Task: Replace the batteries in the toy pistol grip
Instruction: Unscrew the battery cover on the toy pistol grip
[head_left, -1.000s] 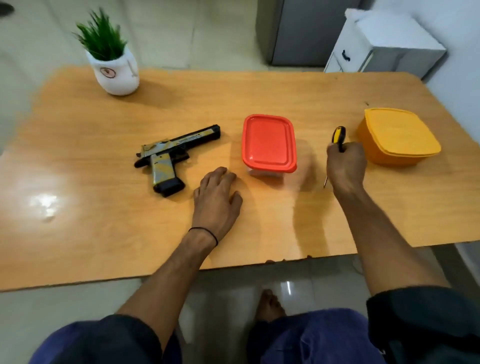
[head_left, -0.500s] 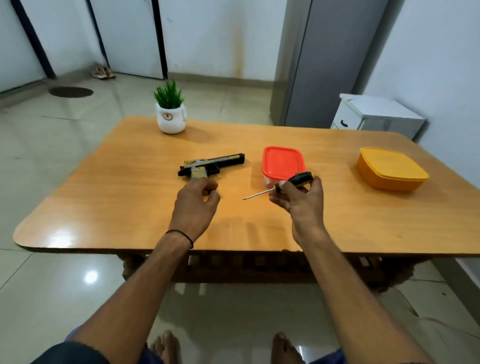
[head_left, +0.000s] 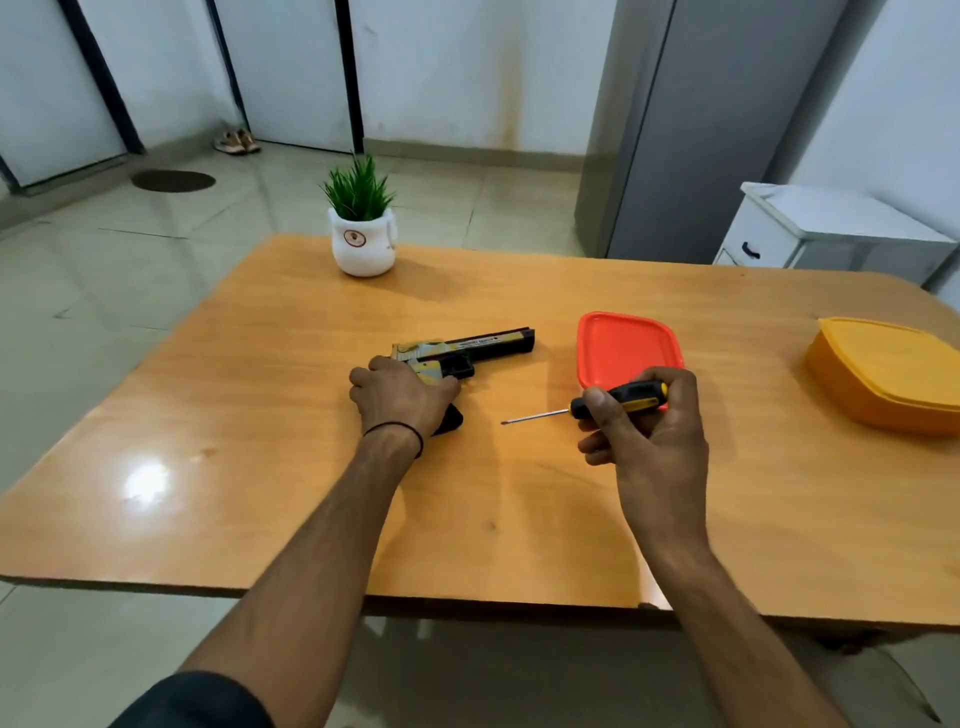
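Wooden and glossy, the desk (head_left: 519, 519) carries everything in front of you. Your left grip (head_left: 402, 397) is clamped over the handle of the toy pistol (head_left: 483, 345), with fingers and thumb curled round it. Most of the handle is hidden, and only its black base shows beside your wrist. The pistol lies flat on its side on the desk, barrel pointing to your right. A thin black band (head_left: 400, 428) circles that wrist. Your right grip (head_left: 649, 431) is closed round a screwdriver (head_left: 631, 397) with a black and yellow handle, the thumb pressed near the shaft end. The thin metal shaft points left toward the pistol, and its tip stops short of it, in the gap between your two grips. A line of small writing runs along the pistol's slide, too small to read. The white pot of the potted plant (head_left: 362, 228) at the far edge of the desk bears a round emblem, equally unreadable. A red-lidded container (head_left: 623, 345) sits just behind your right grip, to the right of the pistol's muzzle. A yellow container (head_left: 883, 374) with its lid on stands well apart near the right edge. Beyond the desk stand a grey refrigerator (head_left: 701, 130) and a white cabinet (head_left: 831, 234).
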